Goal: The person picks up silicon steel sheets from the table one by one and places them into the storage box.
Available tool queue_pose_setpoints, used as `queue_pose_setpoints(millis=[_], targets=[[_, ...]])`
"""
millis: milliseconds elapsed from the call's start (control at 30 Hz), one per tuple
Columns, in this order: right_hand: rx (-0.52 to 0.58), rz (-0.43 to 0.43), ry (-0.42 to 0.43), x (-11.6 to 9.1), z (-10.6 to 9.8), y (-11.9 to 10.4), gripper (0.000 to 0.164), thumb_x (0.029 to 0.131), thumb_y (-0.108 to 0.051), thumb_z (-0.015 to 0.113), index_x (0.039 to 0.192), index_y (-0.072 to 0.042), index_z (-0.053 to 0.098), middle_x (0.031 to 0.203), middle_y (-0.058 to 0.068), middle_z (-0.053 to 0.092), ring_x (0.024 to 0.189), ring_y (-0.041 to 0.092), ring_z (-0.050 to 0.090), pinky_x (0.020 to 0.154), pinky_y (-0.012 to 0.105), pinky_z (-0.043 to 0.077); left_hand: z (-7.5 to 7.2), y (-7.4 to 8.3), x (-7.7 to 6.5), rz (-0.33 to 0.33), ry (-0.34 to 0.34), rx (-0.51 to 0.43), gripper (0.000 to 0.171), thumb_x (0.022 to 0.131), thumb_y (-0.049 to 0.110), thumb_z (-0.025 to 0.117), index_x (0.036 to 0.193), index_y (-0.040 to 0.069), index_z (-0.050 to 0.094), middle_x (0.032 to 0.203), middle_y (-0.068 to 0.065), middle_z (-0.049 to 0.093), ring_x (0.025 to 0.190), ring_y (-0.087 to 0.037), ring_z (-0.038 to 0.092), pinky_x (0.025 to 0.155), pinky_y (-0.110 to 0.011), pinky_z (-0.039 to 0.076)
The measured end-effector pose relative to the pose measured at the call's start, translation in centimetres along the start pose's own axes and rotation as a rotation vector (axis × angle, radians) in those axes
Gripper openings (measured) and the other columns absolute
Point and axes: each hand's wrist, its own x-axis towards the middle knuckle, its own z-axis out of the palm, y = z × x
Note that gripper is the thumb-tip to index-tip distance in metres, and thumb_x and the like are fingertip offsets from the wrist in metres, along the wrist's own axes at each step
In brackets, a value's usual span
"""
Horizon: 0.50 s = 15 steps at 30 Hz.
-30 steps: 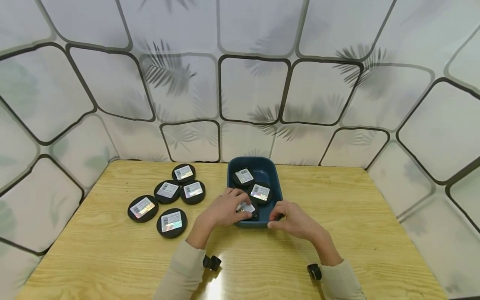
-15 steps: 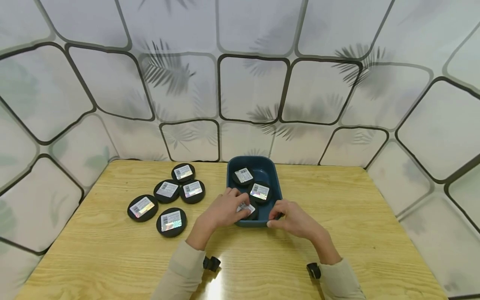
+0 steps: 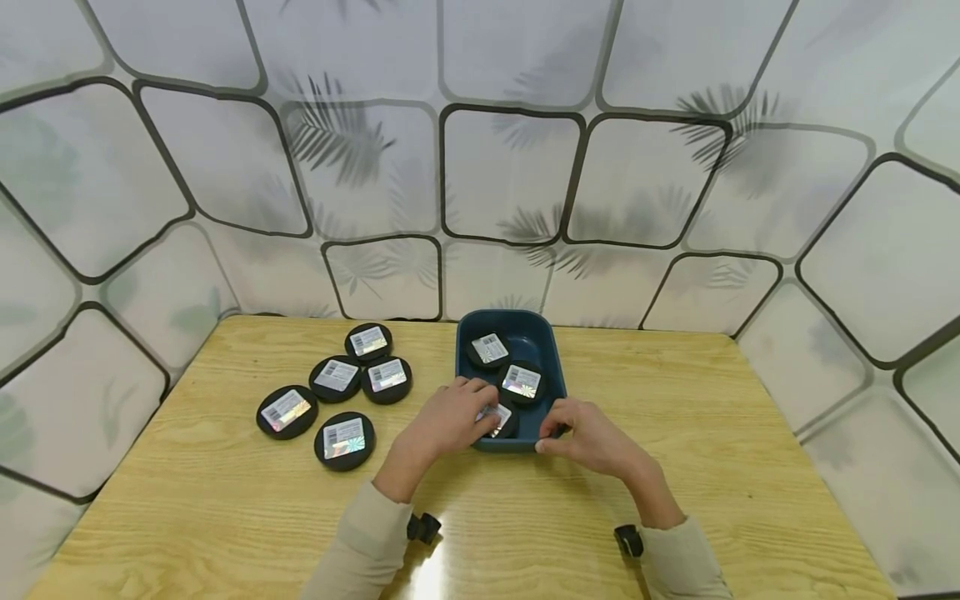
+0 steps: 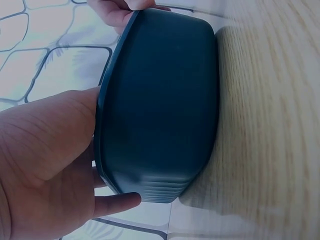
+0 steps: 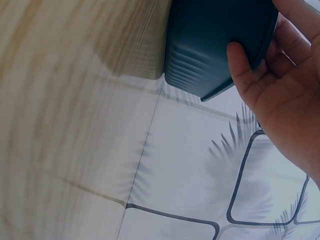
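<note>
In the head view my left hand reaches over the near-left side of a dark blue bin. Its thumb and fingers curl onto a flat black round disc with a silvery label; they hide the disc's left part. From the left wrist view, the hand has one finger along the bin's outer wall, the others behind the rim. My right hand pinches the rim at the near-right corner; one fingertip presses the outside wall. Two more labelled discs, one farther and one middle, lie in the bin.
Several similar black discs, among them a near one and a far one, lie label up on the wooden table, left of the bin. A patterned white curtain hangs behind the table.
My left thumb has drawn back slightly, baring a little more of the disc's label. The right hand, the bin and the other discs stay in place.
</note>
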Motion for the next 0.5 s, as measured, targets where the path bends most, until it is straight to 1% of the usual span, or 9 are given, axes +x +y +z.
queue_pose_setpoints(millis=[167, 400, 500], targets=[[0.002, 0.004, -0.005, -0.04, -0.07, -0.14, 0.006, 0.087, -0.022, 0.078, 0.083, -0.021, 0.074, 0.082, -0.011, 0.06, 0.076, 0.009, 0.052, 0.068, 0.026, 0.044, -0.14, 0.13, -0.03, -0.007, 0.009, 0.018, 0.018, 0.1, 0.037, 0.059, 0.097, 0.019, 0.059, 0.11, -0.002, 0.06, 0.097, -0.023, 0.053, 0.079, -0.043, 0.049], [-0.008, 0.007, 0.005, 0.0, -0.13, -0.26, 0.006, 0.087, -0.02, 0.078, 0.083, -0.023, 0.073, 0.082, -0.012, 0.059, 0.076, 0.006, 0.051, 0.067, 0.026, 0.045, -0.24, 0.42, 0.01, -0.027, 0.023, 0.019, 0.019, 0.1, 0.036, 0.058, 0.095, 0.018, 0.06, 0.108, -0.005, 0.06, 0.1, -0.025, 0.054, 0.078, -0.044, 0.049], [-0.006, 0.005, 0.002, -0.04, -0.13, -0.25, 0.006, 0.087, -0.021, 0.078, 0.083, -0.022, 0.073, 0.082, -0.012, 0.059, 0.076, 0.007, 0.052, 0.067, 0.026, 0.045, -0.18, 0.51, 0.0, -0.036, 0.048, 0.02, 0.018, 0.101, 0.033, 0.058, 0.096, 0.016, 0.062, 0.107, -0.006, 0.061, 0.098, -0.025, 0.055, 0.077, -0.044, 0.05]])
